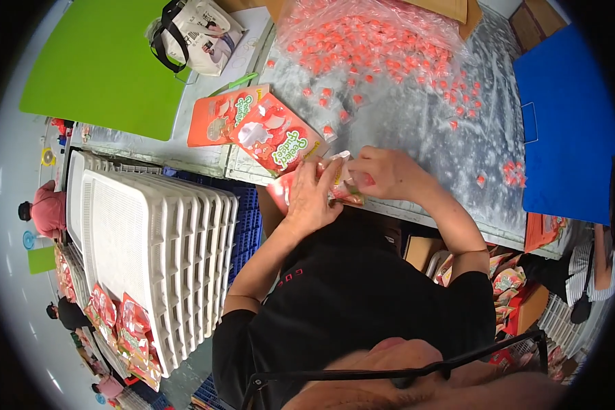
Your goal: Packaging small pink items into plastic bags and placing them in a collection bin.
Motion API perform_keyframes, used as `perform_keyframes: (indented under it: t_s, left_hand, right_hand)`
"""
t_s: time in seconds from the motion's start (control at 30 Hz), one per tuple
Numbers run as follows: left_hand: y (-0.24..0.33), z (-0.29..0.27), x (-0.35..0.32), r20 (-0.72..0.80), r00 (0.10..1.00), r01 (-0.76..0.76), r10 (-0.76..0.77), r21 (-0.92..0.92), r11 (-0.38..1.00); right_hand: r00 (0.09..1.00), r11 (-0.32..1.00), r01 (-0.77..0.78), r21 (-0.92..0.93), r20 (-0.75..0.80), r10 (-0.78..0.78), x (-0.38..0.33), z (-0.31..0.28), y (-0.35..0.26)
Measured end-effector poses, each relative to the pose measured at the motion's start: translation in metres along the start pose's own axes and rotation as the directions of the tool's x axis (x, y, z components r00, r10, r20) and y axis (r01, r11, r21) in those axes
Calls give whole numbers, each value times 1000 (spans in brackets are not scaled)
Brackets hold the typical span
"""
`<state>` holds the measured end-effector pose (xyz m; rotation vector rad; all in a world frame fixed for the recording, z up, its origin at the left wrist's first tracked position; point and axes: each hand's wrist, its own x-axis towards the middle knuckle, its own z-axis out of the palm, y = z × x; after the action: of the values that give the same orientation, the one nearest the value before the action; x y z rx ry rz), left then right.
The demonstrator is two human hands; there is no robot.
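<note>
My left hand [313,198] and my right hand [383,174] meet at the near edge of a silver-covered table [417,130]. Together they grip a small red and white pouch [342,179] with its top open. The left hand wraps the pouch's left side, the right hand pinches its right side, fingers at the opening. A pile of small orange-red wrapped candies [376,48] lies further back on the table, some scattered toward my right hand. Two flat red pouches [256,126] lie just left of my hands.
A stack of white plastic trays [150,239] stands at my left, filled red pouches [126,331] below it. A green board [102,61] and a black-strapped white bag [195,34] sit at the back left. A blue board [567,123] is at the right. Other people work nearby.
</note>
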<state>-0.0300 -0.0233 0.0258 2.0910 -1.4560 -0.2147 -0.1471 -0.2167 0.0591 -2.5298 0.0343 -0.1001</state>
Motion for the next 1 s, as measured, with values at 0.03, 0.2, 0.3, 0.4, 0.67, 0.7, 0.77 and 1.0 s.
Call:
perform_keyframes:
  t_s: [0.03,0.2,0.3,0.4,0.67,0.7,0.77,1.0]
  left_hand:
    - [1,2,-1,-9,1000,17,-18,-66,998]
    - [-4,20,-9,-39,997,61,-69,-173,983]
    - [2,23,-6,-93,989,85,-113,-264,961]
    - [2,22,-6,-148,971,122,-190,-380,917]
    - [-4,10,-3,-293,939,73,-178,-338,938]
    - [-6,9,-4,-303,930,87,-206,-364,927]
    - [-13,6,-7,-314,921,90,-231,-405,910]
    - [-31,-27,-11,-414,872,38,-261,-476,879]
  right_hand:
    - [997,997,54,49,-64,-51,4,0,-2]
    - [994,941,-50,334,-79,81,21,-4,-22]
    - [948,829,-96,550,-203,245,25,30,-21]
    - [889,701,194,687,-425,170,31,47,-25]
    - [928,475,295,829,-368,66,28,25,-33]
    - [929,474,293,830,-364,64,31,25,-24]
    - [834,721,333,607,-547,76,44,29,11]
    - [813,999,-42,12,-581,41,100,97,140]
